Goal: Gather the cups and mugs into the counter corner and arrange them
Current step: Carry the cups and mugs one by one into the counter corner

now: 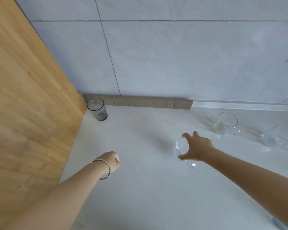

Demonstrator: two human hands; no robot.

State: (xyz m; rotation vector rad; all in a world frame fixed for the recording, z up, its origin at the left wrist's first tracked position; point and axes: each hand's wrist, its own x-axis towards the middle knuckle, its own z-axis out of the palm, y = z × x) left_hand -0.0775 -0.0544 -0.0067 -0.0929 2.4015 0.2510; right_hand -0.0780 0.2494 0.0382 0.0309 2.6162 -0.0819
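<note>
1. Far left, the wooden side panel (28, 97) met the tiled wall, and a smoky ribbed tumbler (97, 109) already stood upright right in that corner of the counter (140, 188).
2. Left hand (112, 161) hung over the counter with fingers curled into a loose fist, holding nothing.
3. Right hand (196, 147) had its fingers (185, 135) spread around the rim of a clear glass mug (182, 146), thumb on the near side, handle poking out below. Thin glass, probably light, slick and breakable, so I'd grip the body firmly.
4. Further right, two more clear glass mugs (226, 123) (279, 136) sat apart, well away from the corner.
</note>
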